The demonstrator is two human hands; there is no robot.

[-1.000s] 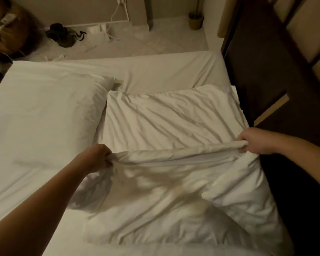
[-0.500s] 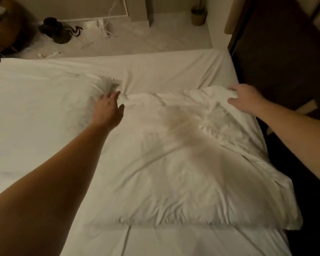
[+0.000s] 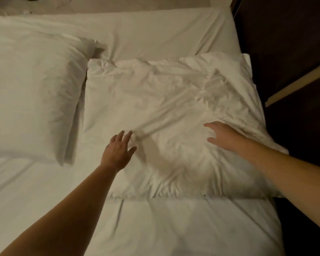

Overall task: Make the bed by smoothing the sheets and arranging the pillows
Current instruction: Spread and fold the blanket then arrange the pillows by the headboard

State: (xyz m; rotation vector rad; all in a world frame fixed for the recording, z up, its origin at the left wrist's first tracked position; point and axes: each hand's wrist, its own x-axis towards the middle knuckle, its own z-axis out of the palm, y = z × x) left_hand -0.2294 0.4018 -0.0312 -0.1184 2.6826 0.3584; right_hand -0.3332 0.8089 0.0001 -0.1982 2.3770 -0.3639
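Dim room, white bed [image 3: 155, 228] | right-edge pillow [image 3: 155, 108] creased | left hand [image 3: 118, 152], right hand [image 3: 224, 135] fingers spread, flat | best swept outward to its corners

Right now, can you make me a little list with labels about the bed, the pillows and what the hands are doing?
bed: white sheet, a few creases
left pillow: fairly smooth, lying flat
right pillow: wrinkled, beside the left pillow, its right edge at the bed's edge
left hand: open, fingers spread, at the right pillow's lower left part
right hand: open, flat over the right pillow's right side
holding anything: no, neither hand
beside the bed: dark furniture on the right
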